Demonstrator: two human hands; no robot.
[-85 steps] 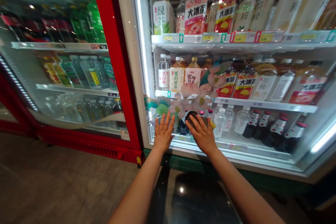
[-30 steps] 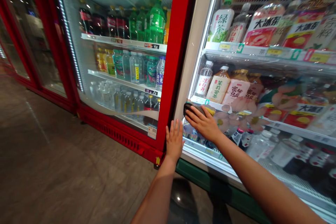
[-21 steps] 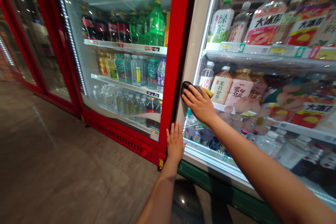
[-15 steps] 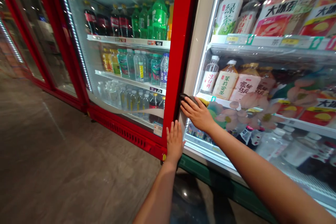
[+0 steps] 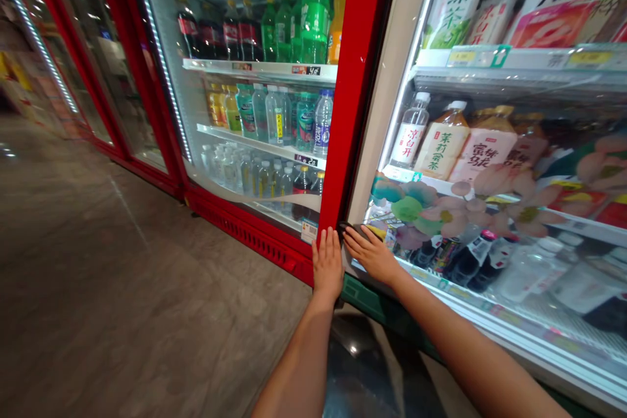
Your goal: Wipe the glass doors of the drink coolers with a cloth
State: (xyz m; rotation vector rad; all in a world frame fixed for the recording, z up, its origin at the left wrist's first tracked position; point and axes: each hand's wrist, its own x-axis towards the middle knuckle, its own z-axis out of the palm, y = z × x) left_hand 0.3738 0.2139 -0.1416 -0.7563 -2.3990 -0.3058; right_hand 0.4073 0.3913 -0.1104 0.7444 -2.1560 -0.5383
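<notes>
My left hand point(image 5: 328, 266) lies flat with its fingers stretched out on the lower corner of a red-framed drinks fridge point(image 5: 353, 52). Just to its right, my right hand point(image 5: 372, 253) presses a dark cloth point(image 5: 349, 230) with a yellow part against the pale door frame point(image 5: 386, 114) of the neighbouring fridge. Its fingers lie over the cloth, hiding most of it. That fridge's glass door carries a flower decal point(image 5: 443, 214), and large tea bottles point(image 5: 443, 140) stand behind it.
Behind the red fridge's glass stand green soda bottles point(image 5: 314, 16) and several rows of other drinks. More red-framed fridges point(image 5: 142, 78) run off to the left. A grey floor point(image 5: 147, 313) lies in front. A green base point(image 5: 372, 300) runs below the right fridge.
My right hand has slid the cloth down the pale frame to near its lower corner. My left hand stays on the red frame. The view has shifted slightly.
</notes>
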